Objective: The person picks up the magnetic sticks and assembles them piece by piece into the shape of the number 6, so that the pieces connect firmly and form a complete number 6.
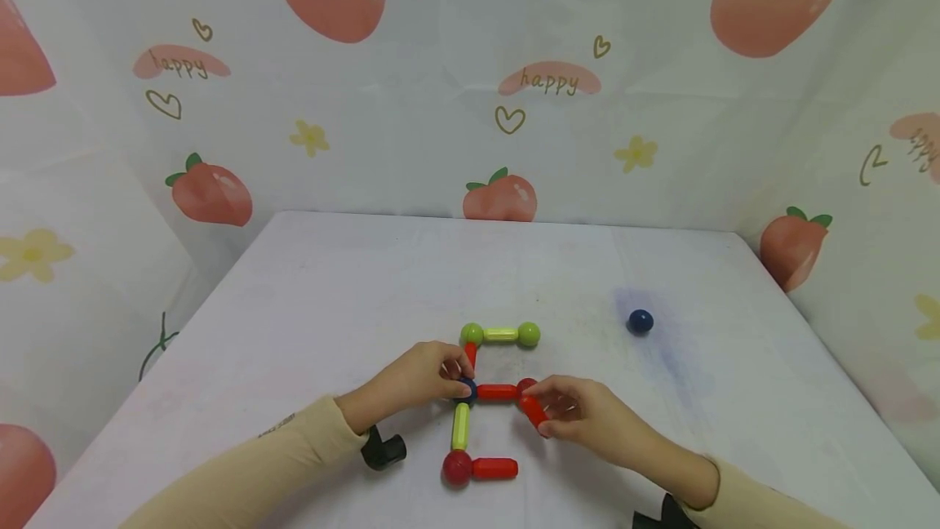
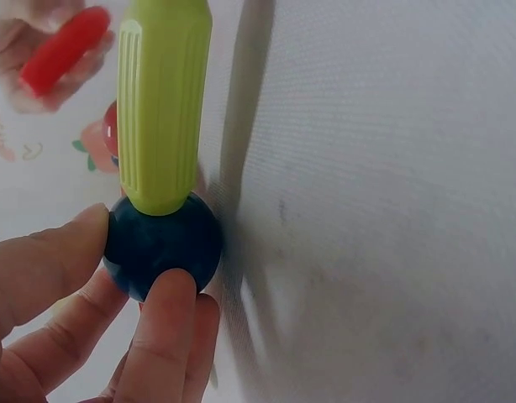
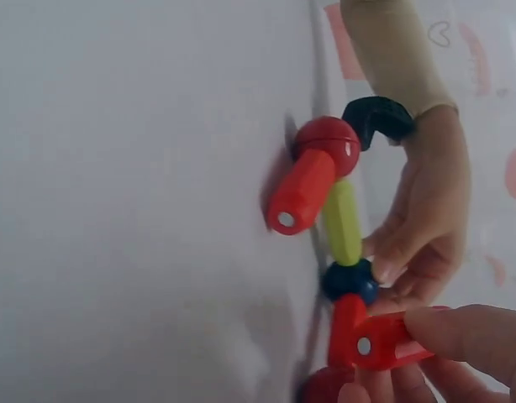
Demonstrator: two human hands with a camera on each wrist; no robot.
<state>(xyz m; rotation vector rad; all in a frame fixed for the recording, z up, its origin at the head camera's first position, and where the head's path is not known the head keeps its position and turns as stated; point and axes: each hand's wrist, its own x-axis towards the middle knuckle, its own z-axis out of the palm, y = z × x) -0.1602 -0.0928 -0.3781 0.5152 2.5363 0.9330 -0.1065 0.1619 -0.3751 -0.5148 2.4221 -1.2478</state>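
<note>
My left hand [image 1: 419, 374] pinches a dark blue ball [image 2: 161, 243] where several rods of a ball-and-rod magnetic figure meet. From this ball a red rod [image 1: 497, 393] runs right to a red ball [image 1: 525, 385]. A yellow-green rod [image 1: 460, 427] leads to a nearer red ball [image 1: 457, 468], which carries another red rod [image 1: 495, 468]. Farther back, a green rod [image 1: 501, 335] joins two green balls. My right hand [image 1: 595, 419] holds a loose-ended red rod [image 3: 392, 342] beside the middle red ball; whether they touch, I cannot tell.
A separate dark blue ball [image 1: 641, 321] lies on the white table [image 1: 367, 268] at the right. Black wrist mounts show under the left wrist [image 1: 383, 451] and right sleeve. A fruit-printed cloth [image 1: 426, 104] hangs behind the table.
</note>
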